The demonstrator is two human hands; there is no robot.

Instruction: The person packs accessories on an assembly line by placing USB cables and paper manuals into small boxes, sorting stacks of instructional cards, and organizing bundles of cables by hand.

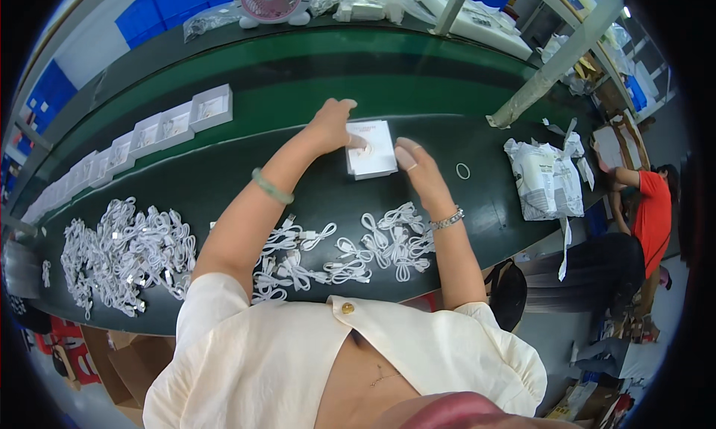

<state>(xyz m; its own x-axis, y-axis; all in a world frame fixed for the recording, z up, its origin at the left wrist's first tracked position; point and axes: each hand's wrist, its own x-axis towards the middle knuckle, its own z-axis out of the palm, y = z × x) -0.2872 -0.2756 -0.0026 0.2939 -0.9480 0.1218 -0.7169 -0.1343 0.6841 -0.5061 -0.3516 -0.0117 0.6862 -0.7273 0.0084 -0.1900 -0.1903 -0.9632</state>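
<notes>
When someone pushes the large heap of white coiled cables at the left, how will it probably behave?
The heap of white coiled cables would probably shift loosely, not as one block, since it consists of many separate bundles. Some may snag on each other, because their loops overlap. It seems unlikely to roll, as it lies spread across the dark table.

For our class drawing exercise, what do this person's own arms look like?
Short, loose cream sleeves leave both forearms bare. The left forearm wears a pale green bangle, smooth and rounded; the right forearm wears a silver-coloured linked band near the wrist.
</notes>
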